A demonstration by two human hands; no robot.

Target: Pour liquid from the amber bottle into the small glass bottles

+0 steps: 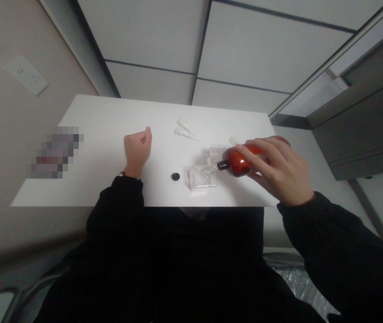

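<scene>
My right hand [279,168] is wrapped round a red bottle [238,160], held tipped on its side with its dark neck [223,165] pointing left. The neck is right beside a small clear glass bottle [202,177] standing on the white table [100,130]. A second clear glass bottle [215,154] stands just behind the first one. A small black cap [175,176] lies on the table left of the glass bottles. My left hand [138,150] rests on the table as a loose fist, apart from everything, with nothing seen in it.
Two small white funnel-like pieces [183,129] lie toward the table's far side. A blurred patch [55,151] sits at the table's left end. A wall socket [26,75] is on the left wall. Dark cabinets [363,116] stand at the right.
</scene>
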